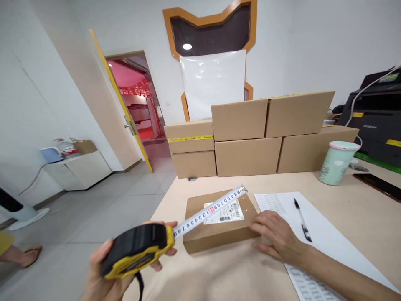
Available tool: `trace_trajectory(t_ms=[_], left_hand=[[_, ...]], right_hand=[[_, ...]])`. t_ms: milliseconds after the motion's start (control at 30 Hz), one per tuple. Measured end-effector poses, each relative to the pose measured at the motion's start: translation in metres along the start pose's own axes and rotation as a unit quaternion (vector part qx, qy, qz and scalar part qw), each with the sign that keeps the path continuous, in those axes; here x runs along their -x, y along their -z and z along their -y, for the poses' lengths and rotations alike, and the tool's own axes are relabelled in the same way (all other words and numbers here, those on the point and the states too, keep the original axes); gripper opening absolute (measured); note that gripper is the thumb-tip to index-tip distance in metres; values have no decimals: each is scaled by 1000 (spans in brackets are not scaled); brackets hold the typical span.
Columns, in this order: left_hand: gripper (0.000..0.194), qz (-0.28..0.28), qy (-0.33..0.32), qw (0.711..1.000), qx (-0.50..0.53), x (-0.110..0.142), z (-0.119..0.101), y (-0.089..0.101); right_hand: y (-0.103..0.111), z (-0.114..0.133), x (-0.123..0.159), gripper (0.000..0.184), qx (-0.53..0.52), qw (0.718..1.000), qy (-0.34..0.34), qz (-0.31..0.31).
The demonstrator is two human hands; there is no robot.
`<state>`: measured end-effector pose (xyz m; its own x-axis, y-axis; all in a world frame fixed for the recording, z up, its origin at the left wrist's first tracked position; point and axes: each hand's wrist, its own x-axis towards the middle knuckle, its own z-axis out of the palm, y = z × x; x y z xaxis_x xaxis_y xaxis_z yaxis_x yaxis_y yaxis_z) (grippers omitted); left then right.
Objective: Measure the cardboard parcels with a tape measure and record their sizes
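My left hand [106, 271] is wrapped round a black and yellow tape measure [138, 251], lower left. Its white blade [203, 213] is drawn out up and to the right, slanting across the top of a flat brown cardboard box [216, 240]. The blade's metal end is at the box's far right corner. A white shipping label [233, 211] is partly covered by the blade. At the right end of the box, my right hand [278, 234] has its fingertips against the side, thumb apart from the fingers. Whether it presses on the box, I cannot tell.
A printed sheet [328, 246] lies at right with a black pen [302, 219] on it. Stacked cartons [247, 156] line the table's back. A mint cup [336, 165], a phone [380, 186] and a black printer [376, 121] stand or lie farther right. Another person's foot [28, 256] shows at left.
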<state>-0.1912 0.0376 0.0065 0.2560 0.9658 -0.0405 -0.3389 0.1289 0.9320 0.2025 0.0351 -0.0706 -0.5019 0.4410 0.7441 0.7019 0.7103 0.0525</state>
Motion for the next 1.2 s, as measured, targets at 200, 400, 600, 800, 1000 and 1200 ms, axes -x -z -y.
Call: trace_trajectory(t_ms=[200, 400, 600, 800, 1000, 1200], left_hand=[[50, 199, 42, 978, 41, -69, -5, -10], [55, 240, 75, 967, 31, -113, 13, 2], [61, 239, 80, 967, 48, -123, 31, -1], [66, 235, 101, 965, 58, -126, 38, -7], [67, 219, 109, 968, 62, -126, 31, 4], [61, 208, 85, 972, 71, -113, 17, 46]], right_hand=[[21, -24, -19, 33, -212, 868, -450, -12], [-2, -44, -38, 44, -325, 821, -469, 32], [-17, -49, -40, 34, -289, 867, -403, 60], [-26, -53, -36, 25, -244, 915, -317, 47], [-34, -60, -29, 30, -256, 894, -362, 67], [-38, -69, -22, 32, -316, 832, -450, 71]])
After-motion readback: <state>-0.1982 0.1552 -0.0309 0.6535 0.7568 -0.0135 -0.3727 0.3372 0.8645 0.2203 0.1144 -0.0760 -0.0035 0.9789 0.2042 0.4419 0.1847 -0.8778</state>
